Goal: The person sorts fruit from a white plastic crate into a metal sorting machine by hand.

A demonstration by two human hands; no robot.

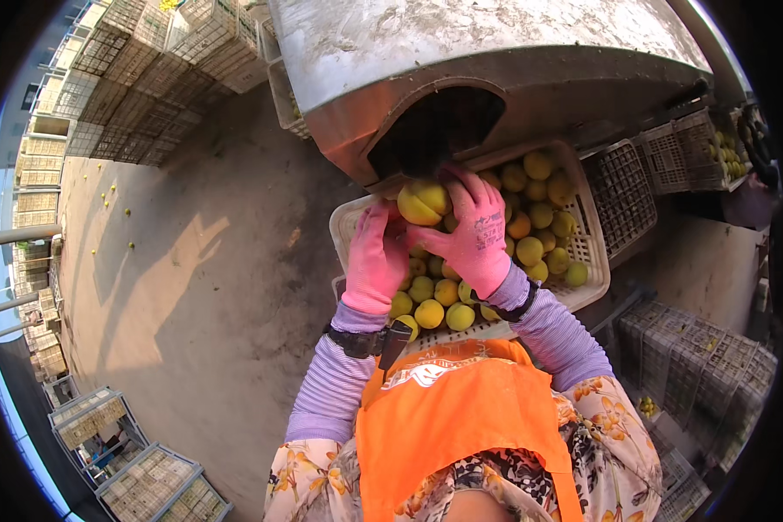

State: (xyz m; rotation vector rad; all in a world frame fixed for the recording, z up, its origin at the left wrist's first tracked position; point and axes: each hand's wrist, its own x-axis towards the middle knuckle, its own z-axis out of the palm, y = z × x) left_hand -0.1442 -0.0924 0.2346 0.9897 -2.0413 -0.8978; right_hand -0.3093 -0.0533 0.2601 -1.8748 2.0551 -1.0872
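A large yellow peach (424, 202) is between my two pink-gloved hands, above a pale plastic crate (594, 261) of yellow-green and orange-tinged peaches (446, 292). My right hand (476, 235) grips it, thumb below and fingers curled along its far right side. Against its left side lie the fingertips of my left hand (377, 261); its thumb and inner fingers are partly hidden, so I cannot tell whether it grips anything. Just beyond the peach gapes the dark opening (440, 127) of a sheet-metal machine housing (496, 39).
Right of the crate stands a dark plastic crate (620, 196), with a fruit-filled crate (727, 150) farther off. Tall crate stacks (150, 85) rise at upper left. Several loose fruits lie on the concrete floor (222, 313). Another crate stack (698, 372) is at lower right.
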